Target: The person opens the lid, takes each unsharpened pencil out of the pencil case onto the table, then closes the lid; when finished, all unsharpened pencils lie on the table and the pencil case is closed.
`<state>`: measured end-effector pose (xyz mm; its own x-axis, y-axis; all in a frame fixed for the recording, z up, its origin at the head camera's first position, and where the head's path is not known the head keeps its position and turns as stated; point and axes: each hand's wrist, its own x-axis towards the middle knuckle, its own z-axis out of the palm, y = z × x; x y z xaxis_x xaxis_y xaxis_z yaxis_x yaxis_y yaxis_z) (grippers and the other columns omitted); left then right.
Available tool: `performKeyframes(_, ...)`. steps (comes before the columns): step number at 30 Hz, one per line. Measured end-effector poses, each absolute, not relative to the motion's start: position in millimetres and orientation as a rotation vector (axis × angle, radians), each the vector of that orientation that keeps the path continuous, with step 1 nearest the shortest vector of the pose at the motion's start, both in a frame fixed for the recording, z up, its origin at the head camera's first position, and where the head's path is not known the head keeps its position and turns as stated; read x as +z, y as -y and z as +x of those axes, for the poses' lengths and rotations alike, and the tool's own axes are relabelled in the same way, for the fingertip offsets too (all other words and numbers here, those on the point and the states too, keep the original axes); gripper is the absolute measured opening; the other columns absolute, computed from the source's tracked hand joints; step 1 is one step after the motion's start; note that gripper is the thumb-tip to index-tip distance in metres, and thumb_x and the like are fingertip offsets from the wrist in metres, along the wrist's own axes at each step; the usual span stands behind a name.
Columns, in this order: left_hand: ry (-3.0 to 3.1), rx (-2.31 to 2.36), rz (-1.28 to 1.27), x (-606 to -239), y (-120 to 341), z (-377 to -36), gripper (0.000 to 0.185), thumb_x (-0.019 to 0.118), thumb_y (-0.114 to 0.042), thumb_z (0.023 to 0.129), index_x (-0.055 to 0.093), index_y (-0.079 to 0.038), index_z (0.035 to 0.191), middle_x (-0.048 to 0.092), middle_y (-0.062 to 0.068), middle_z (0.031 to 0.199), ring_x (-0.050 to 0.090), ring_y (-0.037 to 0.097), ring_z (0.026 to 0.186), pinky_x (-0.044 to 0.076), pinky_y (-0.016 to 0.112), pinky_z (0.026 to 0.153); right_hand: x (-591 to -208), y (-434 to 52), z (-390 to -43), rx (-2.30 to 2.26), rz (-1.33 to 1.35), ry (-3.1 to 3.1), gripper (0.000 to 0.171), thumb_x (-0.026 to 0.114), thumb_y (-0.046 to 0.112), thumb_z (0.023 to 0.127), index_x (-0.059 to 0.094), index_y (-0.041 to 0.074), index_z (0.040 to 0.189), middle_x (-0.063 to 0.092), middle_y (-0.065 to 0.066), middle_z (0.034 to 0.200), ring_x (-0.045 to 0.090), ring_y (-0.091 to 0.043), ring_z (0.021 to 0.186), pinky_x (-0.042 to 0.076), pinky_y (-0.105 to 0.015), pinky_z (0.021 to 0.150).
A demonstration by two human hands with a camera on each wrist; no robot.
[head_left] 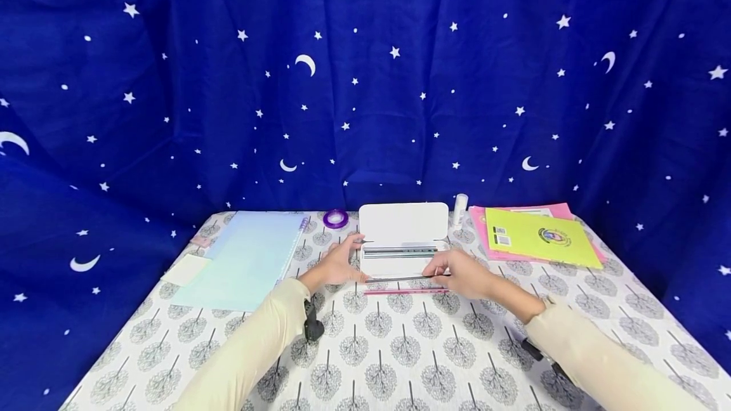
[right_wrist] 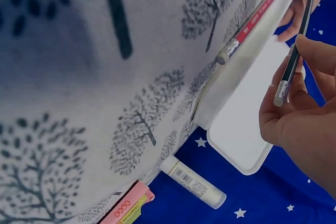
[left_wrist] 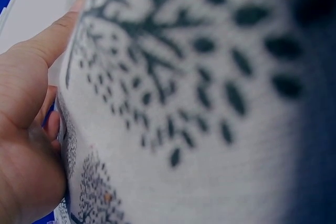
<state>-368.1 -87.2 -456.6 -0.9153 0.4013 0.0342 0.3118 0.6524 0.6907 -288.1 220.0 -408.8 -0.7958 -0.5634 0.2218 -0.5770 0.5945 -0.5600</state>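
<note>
Right hand (head_left: 465,273) pinches a dark slim pencil w/ metal-capped end (head_left: 400,279) just above a pink pencil (head_left: 400,292) lying on the tree-print surface (head_left: 400,347), near edge of the open white rectangular pencil case (head_left: 403,240), whose left end the left hand (head_left: 337,265) touches w/ relaxed fingers.

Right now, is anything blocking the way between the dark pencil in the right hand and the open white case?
Nothing visible does. The right hand pinches the dark pencil just in front of the open white case, whose lid stands up behind. The pink pencil lies nearer the person, out of the way. The left hand rests at the case's left end.
</note>
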Motion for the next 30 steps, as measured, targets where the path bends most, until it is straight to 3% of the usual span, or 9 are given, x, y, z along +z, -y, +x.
performKeyframes(8, -2.715, 1.131, 0.600, -453.7, 87.7, -365.4, 0.111, 0.091, -0.043, 0.062, 0.029, -0.030, 0.153, 0.046, -0.004, 0.151, 0.034, 0.027, 0.136, 0.022, 0.060, 0.113, -413.3, -219.9, -281.4, 0.976, 1.015, 2.804, 0.018, 0.070, -0.007, 0.083, 0.076, 0.005, 0.096, 0.072, -0.003, 0.092, 0.062, -0.011, 0.083, 0.053, -0.030, 0.076)
performKeyframes(13, -2.711, 1.139, 0.599, -453.8, 88.2, -365.5, 0.111, 0.091, -0.042, 0.062, 0.030, -0.029, 0.153, 0.045, -0.004, 0.151, 0.034, 0.027, 0.136, 0.021, 0.061, 0.113, -417.4, -218.7, -279.7, 0.960, 1.037, 2.802, 0.016, 0.071, -0.006, 0.083, 0.076, 0.005, 0.094, 0.071, -0.001, 0.089, 0.062, -0.009, 0.080, 0.053, -0.028, 0.073)
performKeyframes(22, -2.694, 1.154, 0.582, -455.4, 88.2, -365.9, 0.110, 0.091, -0.043, 0.062, 0.029, -0.032, 0.153, 0.045, -0.006, 0.152, 0.033, 0.026, 0.137, 0.021, 0.063, 0.113, -428.4, -214.9, -279.4, 0.959, 1.069, 2.780, 0.016, 0.072, -0.009, 0.079, 0.074, 0.005, 0.086, 0.063, 0.008, 0.073, 0.049, -0.001, 0.062, 0.047, -0.020, 0.057)
performKeyframes(30, -2.709, 1.139, 0.588, -455.6, 87.8, -364.8, 0.110, 0.091, -0.041, 0.063, 0.030, -0.030, 0.153, 0.045, -0.005, 0.151, 0.033, 0.027, 0.137, 0.021, 0.062, 0.113, -431.4, -210.9, -282.9, 0.905, 1.047, 2.764, 0.017, 0.074, -0.008, 0.077, 0.072, 0.007, 0.082, 0.060, 0.008, 0.070, 0.048, -0.001, 0.064, 0.047, -0.020, 0.058)
